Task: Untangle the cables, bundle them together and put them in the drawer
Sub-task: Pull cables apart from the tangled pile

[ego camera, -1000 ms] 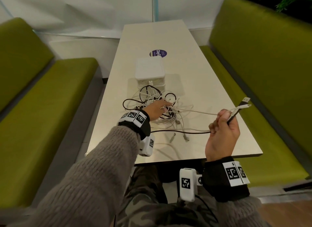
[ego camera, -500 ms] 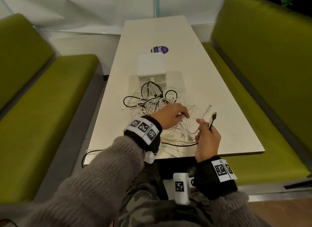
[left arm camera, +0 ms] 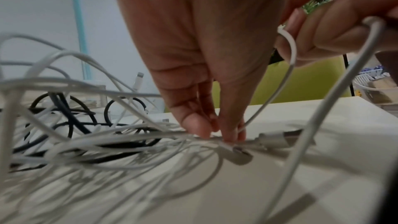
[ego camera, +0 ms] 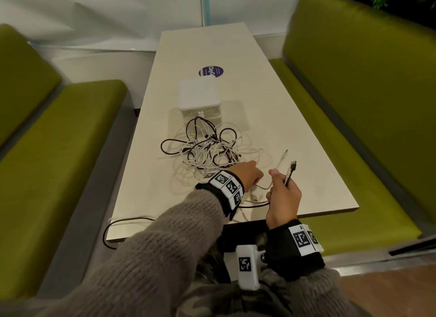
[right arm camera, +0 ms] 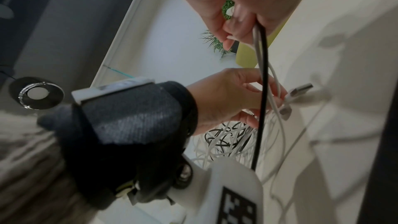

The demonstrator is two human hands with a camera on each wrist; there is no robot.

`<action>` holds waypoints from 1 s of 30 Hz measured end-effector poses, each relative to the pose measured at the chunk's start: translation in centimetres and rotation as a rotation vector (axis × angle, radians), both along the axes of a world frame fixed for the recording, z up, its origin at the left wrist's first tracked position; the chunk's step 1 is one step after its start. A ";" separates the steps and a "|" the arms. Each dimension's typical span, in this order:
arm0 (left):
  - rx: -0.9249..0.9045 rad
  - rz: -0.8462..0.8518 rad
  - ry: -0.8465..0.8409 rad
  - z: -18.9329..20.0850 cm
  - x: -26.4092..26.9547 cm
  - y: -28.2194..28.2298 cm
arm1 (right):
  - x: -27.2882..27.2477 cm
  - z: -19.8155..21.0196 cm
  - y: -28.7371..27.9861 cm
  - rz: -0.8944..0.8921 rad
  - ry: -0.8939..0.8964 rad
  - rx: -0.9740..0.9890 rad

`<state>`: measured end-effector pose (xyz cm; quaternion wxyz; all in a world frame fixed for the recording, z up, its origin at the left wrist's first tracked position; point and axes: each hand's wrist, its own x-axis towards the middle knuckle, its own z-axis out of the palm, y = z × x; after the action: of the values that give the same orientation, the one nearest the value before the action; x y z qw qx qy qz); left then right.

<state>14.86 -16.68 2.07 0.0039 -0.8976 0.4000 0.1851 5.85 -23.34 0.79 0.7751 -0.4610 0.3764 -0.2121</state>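
Purple sticker [ego camera: 210, 71] reads "ClayG", rest hidden by drawer box [ego camera: 200, 97]; left hand [ego camera: 247, 175] pinches white cable [left arm camera: 129, 135], right hand [ego camera: 284, 196] grips two cable ends [ego camera: 289, 168].

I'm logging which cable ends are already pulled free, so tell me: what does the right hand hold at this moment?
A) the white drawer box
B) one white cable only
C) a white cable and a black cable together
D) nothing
C: the right hand grips a white cable and a black cable together, their plug ends sticking up past the fingers; the right wrist view shows both running down from the grip.
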 end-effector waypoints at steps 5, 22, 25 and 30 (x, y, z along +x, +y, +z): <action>-0.101 0.039 -0.010 -0.1 0.1 0.5 | -0.1 0.7 -0.4 -0.039 -0.046 0.023; -0.704 0.500 -0.168 2.1 2.3 10.3 | -0.5 4.2 -2.2 -0.123 -0.301 -0.171; -0.820 0.519 -0.103 2.3 1.7 10.0 | 0.5 4.1 -0.2 0.083 -0.236 -0.388; -0.862 0.563 -0.026 2.2 0.9 9.7 | 2.9 3.7 3.7 0.466 -0.054 -0.727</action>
<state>15.72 -7.02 4.25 -0.4114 -0.8928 0.1829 -0.0138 8.78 -19.64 4.54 0.5992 -0.7709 0.1426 -0.1623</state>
